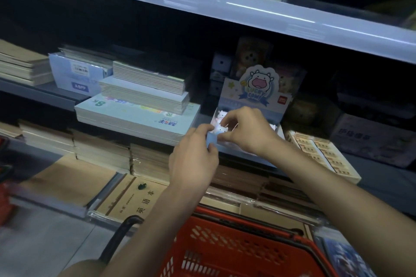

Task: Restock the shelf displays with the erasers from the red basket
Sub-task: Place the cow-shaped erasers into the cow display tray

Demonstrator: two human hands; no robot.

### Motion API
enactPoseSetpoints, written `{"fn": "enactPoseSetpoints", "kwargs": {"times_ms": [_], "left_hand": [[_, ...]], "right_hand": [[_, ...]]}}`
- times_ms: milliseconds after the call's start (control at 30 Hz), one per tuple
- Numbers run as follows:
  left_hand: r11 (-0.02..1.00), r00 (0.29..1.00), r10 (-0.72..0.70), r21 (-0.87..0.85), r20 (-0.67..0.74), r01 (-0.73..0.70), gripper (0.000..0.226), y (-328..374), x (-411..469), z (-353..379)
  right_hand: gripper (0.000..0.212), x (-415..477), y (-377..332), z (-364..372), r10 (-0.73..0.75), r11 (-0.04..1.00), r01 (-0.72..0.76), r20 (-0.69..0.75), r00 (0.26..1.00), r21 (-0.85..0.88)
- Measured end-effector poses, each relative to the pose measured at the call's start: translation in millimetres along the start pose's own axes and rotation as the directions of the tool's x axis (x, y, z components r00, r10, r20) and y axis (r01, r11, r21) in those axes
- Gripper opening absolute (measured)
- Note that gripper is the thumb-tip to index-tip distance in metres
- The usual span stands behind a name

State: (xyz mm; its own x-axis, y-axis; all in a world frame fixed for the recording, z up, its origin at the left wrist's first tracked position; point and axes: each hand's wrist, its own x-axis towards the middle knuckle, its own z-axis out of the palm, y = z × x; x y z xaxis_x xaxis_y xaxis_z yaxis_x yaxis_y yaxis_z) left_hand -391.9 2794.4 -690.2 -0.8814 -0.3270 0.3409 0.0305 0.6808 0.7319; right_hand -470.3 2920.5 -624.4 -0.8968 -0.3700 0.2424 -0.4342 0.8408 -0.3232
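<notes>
Display box [254,105] gripped by left hand [193,159]; right hand [249,130] pinches an eraser [219,129].

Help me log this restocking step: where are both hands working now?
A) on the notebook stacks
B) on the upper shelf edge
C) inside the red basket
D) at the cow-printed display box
D: the left hand pinches the front lip of the display box, and the right hand pinches a small white eraser in it, above the red basket.
</notes>
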Motion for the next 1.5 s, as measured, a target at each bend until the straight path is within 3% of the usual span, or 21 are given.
{"fn": "enactPoseSetpoints", "kwargs": {"times_ms": [233,433,667,833,1000,1100,1167,1333,1433,1500], "left_hand": [[0.999,1.0,-0.003,0.039,-0.028,0.004,0.049,3.3,-1.0,0.8],[1.0,0.999,-0.001,0.023,-0.04,0.002,0.048,1.9,-1.2,2.2],[1.0,1.0,0.011,0.027,-0.012,-0.01,0.052,1.2,-3.0,-0.5],[0.997,0.998,0.07,0.03,0.002,-0.07,0.058,-0.9,-13.6,-1.8],[0.977,0.976,0.204,0.084,-0.078,-0.198,0.048,7.6,-34.1,-1.6],[0.951,0.95,0.31,-0.025,0.029,-0.309,0.046,24.6,-55.6,11.0],[0.938,0.933,0.337,-0.134,0.125,-0.321,0.048,36.9,-67.8,25.6],[0.921,0.889,0.322,-0.324,0.326,-0.215,0.055,64.6,-85.3,60.7],[0.913,0.872,0.292,-0.385,0.393,-0.132,0.061,75.4,-88.2,77.6],[0.906,0.868,0.273,-0.415,0.415,-0.086,0.067,79.6,-87.3,89.4]], "right_hand": [[0.025,-9.6,-8.7,10.4,-0.043,0.996,0.036,-0.09,0.995,-0.078],[0.009,-15.3,-8.0,16.5,-0.112,0.972,0.096,-0.062,0.992,-0.215],[0.027,-27.6,-7.2,11.3,-0.1,0.982,0.092,-0.041,0.994,-0.165],[0.035,-84.9,26.4,-12.3,-0.011,1.0,0.004,-0.26,0.966,-0.029],[0.043,-158.1,104.2,-30.7,0.154,0.982,-0.186,-0.468,0.87,-0.023],[0.05,-177.4,137.9,-31.6,0.331,0.943,-0.311,-0.441,0.834,0.12],[0.049,-180.2,147.6,-28.5,0.353,0.935,-0.314,-0.432,0.83,0.161],[0.041,-177.2,165.2,-34.7,0.394,0.918,-0.365,-0.476,0.787,0.157],[0.034,-176.4,179.4,-43.0,0.491,0.856,-0.352,-0.378,0.785,0.379],[0.024,-176.4,182.0,-41.3,0.498,0.846,-0.323,-0.411,0.764,0.425]]}}
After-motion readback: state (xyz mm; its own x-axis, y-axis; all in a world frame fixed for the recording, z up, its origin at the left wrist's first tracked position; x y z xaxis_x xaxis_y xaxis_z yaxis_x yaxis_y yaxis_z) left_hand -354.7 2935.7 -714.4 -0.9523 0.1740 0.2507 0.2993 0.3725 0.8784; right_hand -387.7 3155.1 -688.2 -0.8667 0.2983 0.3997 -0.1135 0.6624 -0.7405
